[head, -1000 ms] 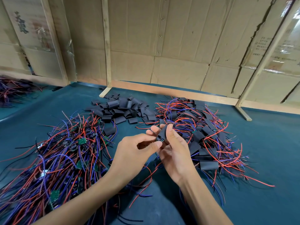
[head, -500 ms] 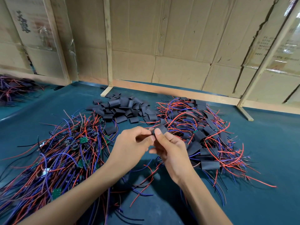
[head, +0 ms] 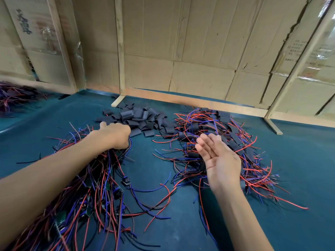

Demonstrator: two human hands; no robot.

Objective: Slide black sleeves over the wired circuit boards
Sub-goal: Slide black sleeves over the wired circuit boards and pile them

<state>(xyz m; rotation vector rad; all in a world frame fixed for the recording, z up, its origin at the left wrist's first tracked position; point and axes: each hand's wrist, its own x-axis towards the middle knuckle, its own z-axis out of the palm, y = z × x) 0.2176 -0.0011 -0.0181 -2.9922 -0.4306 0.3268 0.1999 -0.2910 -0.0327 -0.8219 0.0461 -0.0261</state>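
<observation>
A heap of bare wired circuit boards [head: 87, 192] with red, blue and black leads lies at the left. My left hand [head: 112, 134] reaches onto its far end, fingers curled down into the wires; the fingertips are hidden. Just beyond it sits a pile of loose black sleeves [head: 141, 118]. At the right is a heap of sleeved boards [head: 232, 138]. My right hand [head: 219, 160] hovers over that heap's near side, palm turned left, fingers straight and holding nothing. One small bare board [head: 126, 180] lies apart between the heaps.
Everything rests on a teal mat [head: 299, 160]. A cardboard wall [head: 199, 51] with wooden battens [head: 119, 51] closes off the back. A wooden foot [head: 273, 125] juts onto the mat at the right. Another bundle of wires [head: 14, 96] lies at the far left.
My hands have parted. The sleeved board they held together is gone from my right hand, which has opened over the right heap. My left hand moved left into the bare boards.
</observation>
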